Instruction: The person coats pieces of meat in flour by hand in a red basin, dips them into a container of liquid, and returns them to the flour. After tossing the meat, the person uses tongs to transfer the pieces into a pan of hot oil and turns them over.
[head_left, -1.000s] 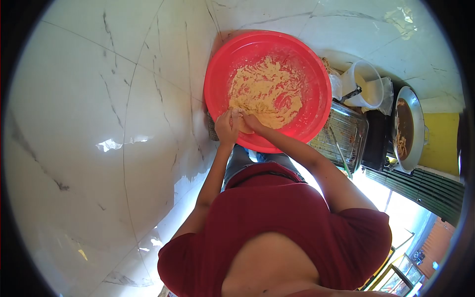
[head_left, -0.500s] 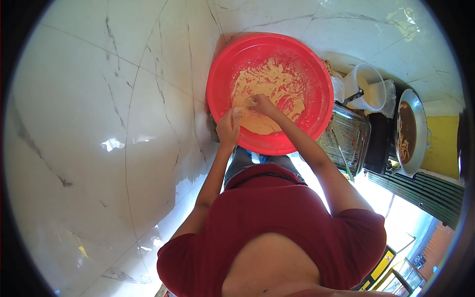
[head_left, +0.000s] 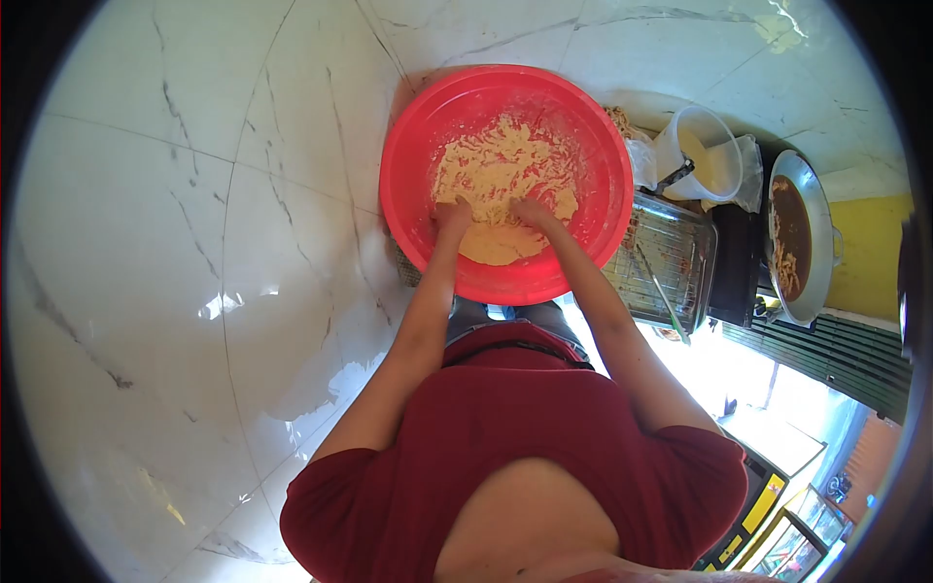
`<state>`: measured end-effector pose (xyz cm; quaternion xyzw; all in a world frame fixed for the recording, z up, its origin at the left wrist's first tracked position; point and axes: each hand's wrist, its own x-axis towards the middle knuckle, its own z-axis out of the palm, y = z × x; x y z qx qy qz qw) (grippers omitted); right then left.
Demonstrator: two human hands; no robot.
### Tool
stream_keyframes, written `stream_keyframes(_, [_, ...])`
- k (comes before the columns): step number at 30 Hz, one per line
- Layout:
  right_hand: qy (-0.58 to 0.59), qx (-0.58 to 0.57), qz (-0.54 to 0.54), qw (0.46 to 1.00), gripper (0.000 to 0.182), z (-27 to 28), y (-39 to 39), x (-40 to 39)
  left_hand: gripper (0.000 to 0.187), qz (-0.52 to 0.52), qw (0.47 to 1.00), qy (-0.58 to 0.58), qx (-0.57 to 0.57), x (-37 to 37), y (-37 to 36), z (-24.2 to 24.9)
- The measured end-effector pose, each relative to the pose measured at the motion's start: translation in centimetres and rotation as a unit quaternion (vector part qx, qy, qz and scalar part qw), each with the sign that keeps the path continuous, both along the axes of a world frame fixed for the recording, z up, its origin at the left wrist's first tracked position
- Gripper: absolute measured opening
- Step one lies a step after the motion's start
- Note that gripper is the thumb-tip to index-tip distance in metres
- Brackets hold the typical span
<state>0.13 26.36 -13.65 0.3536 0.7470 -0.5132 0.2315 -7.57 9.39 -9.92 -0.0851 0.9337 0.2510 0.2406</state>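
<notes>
A wide red basin (head_left: 408, 175) stands in front of me, with pale yellowish flour (head_left: 501, 160) spread loosely over its bottom. Both hands are down in it, side by side and a short way apart. My left hand (head_left: 453, 214) presses into the flour on the left. To its right, my right hand (head_left: 530, 211) is also sunk into the flour. The fingers of both hands are mostly buried or turned from view, so their grip does not show. Clumpy flour lies between the hands, and a smoother patch of it is nearer to me.
Right of the basin are a wire rack tray (head_left: 671, 257) with tongs (head_left: 661, 287) across it, and a white bucket (head_left: 724, 170) of pale liquid. Farther right, a large pan (head_left: 821, 262) holds brown oil with frying pieces. A marble-patterned wall (head_left: 292, 233) borders the left.
My hands were close together just above the flour, with flour on the fingers. They have now moved apart and gone down into it. The whole view has shifted slightly.
</notes>
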Motion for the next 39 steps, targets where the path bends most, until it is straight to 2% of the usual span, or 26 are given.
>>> stream_keyframes(2, [0.008, 0.004, 0.038, 0.999, 0.048, 0.5, 0.0, 0.0, 0.061, -0.041, 0.992, -0.053, 0.107, -0.6, 0.5, -3.7])
stream_keyframes(3, [0.000, 0.006, 0.063, 0.998, 0.046, 0.5, 0.3, -0.4, 0.063, -0.061, 0.982, -0.079, 0.159, -1.0, 0.8, -4.1])
stream_keyframes(4, [-0.007, 0.007, 0.088, 0.996, 0.043, 0.6, 0.6, -0.8, 0.064, -0.090, 0.975, -0.107, 0.172, -1.3, 1.0, -4.3])
stream_keyframes(6, [-0.012, 0.098, 0.134, 0.986, 0.039, 0.5, 1.7, -0.7, 0.064, -0.147, 0.956, -0.165, 0.195, -1.9, 0.6, -4.3])
stream_keyframes(7, [-0.014, 0.144, 0.157, 0.977, 0.037, 0.6, 2.3, -0.5, 0.064, -0.171, 0.955, -0.168, 0.172, -2.4, 0.1, -3.0])
stream_keyframes(9, [0.004, 0.144, 0.162, 0.976, 0.037, 1.2, 3.9, 0.1, 0.063, -0.217, 0.952, -0.174, 0.129, -3.3, -1.4, -1.3])
stream_keyframes(10, [0.013, 0.144, 0.165, 0.976, 0.038, 1.6, 4.2, 0.2, 0.062, -0.228, 0.956, -0.172, 0.072, -3.4, -1.9, -1.1])
stream_keyframes(12, [0.088, 0.177, 0.094, 0.976, 0.038, 0.9, 3.2, 0.2, 0.060, -0.248, 0.954, -0.164, -0.043, -3.3, -2.6, -0.8])
stream_keyframes(13, [0.125, 0.193, 0.057, 0.972, 0.039, 0.2, 2.8, 0.1, 0.061, -0.157, 0.970, -0.187, 0.010, -2.3, -2.3, -0.5])
stream_keyframes(15, [0.192, 0.147, 0.118, 0.963, 0.038, -1.0, 2.0, -0.4, 0.064, 0.030, 0.967, -0.226, 0.115, 0.7, -0.6, -0.1])
stream_keyframes(16, [0.223, 0.122, 0.148, 0.956, 0.038, -1.2, 1.5, -0.4, 0.066, 0.073, 0.969, -0.202, 0.124, 1.1, 0.7, -2.9])
stream_keyframes(17, [0.165, 0.117, 0.168, 0.965, 0.039, -0.7, 1.3, -0.7, 0.068, 0.116, 0.968, -0.177, 0.133, 1.2, 2.1, -8.0])
stream_keyframes(19, [0.047, 0.104, 0.207, 0.972, 0.041, -0.1, 1.6, -1.4, 0.073, 0.110, 0.967, -0.153, 0.173, 2.3, 3.7, -7.8])
stream_keyframes(21, [0.030, 0.159, 0.365, 0.917, 0.044, -0.1, 3.1, -2.0, 0.078, 0.011, 0.960, -0.152, 0.233, 3.1, 4.5, -5.5])
stream_keyframes(23, [-0.017, 0.134, 0.353, 0.926, 0.045, 1.0, 4.7, -1.1, 0.079, -0.088, 0.952, -0.188, 0.227, 3.0, 4.5, -2.5])
stream_keyframes(25, [-0.089, 0.030, 0.163, 0.982, 0.045, 5.5, 6.0, 0.5, 0.079, -0.196, 0.941, -0.208, 0.181, 2.4, 4.2, 1.4])
stream_keyframes(27, [-0.112, 0.035, 0.133, 0.984, 0.045, 5.6, 6.9, 1.3, 0.078, -0.312, 0.922, -0.210, 0.094, 1.3, 2.9, 5.1])
stream_keyframes(30, [-0.123, 0.050, 0.117, 0.984, 0.045, 4.7, 6.3, 1.9, 0.076, -0.310, 0.946, -0.093, 0.002, 0.6, 0.2, 0.3])
stream_keyframes(33, [-0.103, -0.009, 0.058, 0.993, 0.053, 2.0, 3.1, 1.8, 0.075, -0.376, 0.920, -0.084, -0.068, 0.0, -0.9, -9.7])
stream_keyframes(34, [-0.104, -0.025, 0.043, 0.993, 0.056, 1.9, 1.9, 1.4, 0.075, -0.226, 0.956, -0.183, 0.035, 0.3, -0.7, -10.2])
stream_keyframes(35, [-0.104, -0.040, 0.029, 0.993, 0.058, 1.8, 0.7, 1.0, 0.076, -0.066, 0.950, -0.274, 0.137, 1.1, -0.2, -10.8])
stream_keyframes(37, [-0.127, -0.036, 0.033, 0.991, 0.057, 2.6, -0.7, 0.4, 0.080, 0.112, 0.891, -0.364, 0.247, 2.8, 1.4, -9.1])
stream_keyframes(39, [-0.090, -0.135, -0.028, 0.986, 0.064, 2.7, -0.8, 0.6, 0.085, 0.144, 0.869, -0.383, 0.277, 4.0, 3.3, -3.3])
